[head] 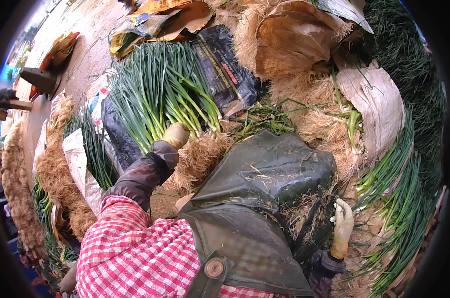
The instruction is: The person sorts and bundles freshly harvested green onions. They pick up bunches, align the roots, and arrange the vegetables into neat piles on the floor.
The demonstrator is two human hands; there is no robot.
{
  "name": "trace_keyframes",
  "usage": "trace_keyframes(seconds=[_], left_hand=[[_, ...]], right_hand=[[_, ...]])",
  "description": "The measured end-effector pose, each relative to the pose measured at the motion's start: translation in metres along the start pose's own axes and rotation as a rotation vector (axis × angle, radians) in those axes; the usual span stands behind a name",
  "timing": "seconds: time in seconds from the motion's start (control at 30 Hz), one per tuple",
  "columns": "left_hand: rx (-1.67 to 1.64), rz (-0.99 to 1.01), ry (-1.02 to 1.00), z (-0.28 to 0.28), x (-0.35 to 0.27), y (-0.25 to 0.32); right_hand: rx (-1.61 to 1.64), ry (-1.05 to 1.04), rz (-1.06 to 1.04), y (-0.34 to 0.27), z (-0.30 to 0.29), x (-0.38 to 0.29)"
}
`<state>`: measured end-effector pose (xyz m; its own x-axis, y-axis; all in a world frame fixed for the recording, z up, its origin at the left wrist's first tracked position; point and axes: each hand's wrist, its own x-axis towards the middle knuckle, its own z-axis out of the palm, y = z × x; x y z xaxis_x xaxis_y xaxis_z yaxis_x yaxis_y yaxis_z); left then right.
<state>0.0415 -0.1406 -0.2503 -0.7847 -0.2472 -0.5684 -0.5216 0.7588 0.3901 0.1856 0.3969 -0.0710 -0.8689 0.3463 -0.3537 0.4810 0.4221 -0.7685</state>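
My left hand, in a pale glove, rests against the white stems of a wide row of green onions. Its fingertips are hidden among the stems, so I cannot tell whether it grips any. Long tan roots hang from the row toward me. Off to the right, my right hand is gloved too, with slightly bent fingers apart and nothing in them. It hovers beside the dark rubber apron over my lap. More green onions lie in a heap to its right.
A black plastic sack with printing lies under the row's far end. Trimmed leaves and loose onions with roots lie beyond my knees. A white woven sack drapes at right. Root-edged bundles stand at left, near a dark stool-like object.
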Motion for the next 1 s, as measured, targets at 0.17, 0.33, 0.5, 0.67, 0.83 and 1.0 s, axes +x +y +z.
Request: trace_keyframes(seconds=[0.17,0.33,0.5,0.67,0.83,1.0], left_hand=[[0.213,-0.200,-0.078,0.062,0.000,-0.017],[-0.259,-0.251,0.044,0.067,-0.008,-0.027],[-0.493,-0.041,0.082,0.033,-0.035,-0.012],[-0.461,0.693,0.330,-0.023,-0.033,0.043],[-0.478,0.531,0.139,0.009,0.063,0.091],[0.474,0.429,-0.205,0.073,0.128,0.050]], right_hand=[[-0.027,0.001,-0.019,0.008,0.002,0.002],[-0.027,0.039,-0.007,0.012,0.003,0.002],[-0.015,0.083,-0.016,0.017,0.006,0.003],[0.011,0.111,-0.020,0.017,0.009,0.004],[-0.060,0.142,0.034,0.013,0.010,0.000],[-0.100,0.161,0.057,0.014,0.008,-0.008]])
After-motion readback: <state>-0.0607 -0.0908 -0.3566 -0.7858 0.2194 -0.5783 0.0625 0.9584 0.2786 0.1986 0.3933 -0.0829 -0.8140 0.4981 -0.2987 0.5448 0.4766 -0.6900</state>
